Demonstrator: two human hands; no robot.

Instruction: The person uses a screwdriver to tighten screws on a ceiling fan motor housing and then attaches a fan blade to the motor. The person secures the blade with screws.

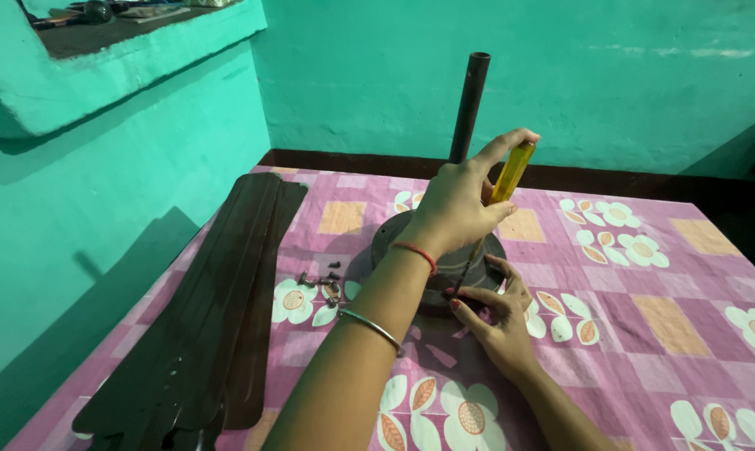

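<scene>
My left hand [457, 205] grips the yellow handle of a screwdriver [511, 171], index finger over its top. The tool stands nearly upright, tip down on a dark round ceiling fan motor [394, 234] that lies on the table. My right hand [498, 317] rests against the motor's near edge, with its fingertips pinching the shaft close to the tip. A dark rod [469, 104] rises from the middle of the motor. The tip itself is hidden by my fingers.
Long dark brown fan blades [210, 309] lie stacked along the table's left side. A few small dark screws [323, 284] sit between the blades and the motor. A purple floral tablecloth [644, 317] covers the table. Green walls stand behind and to the left.
</scene>
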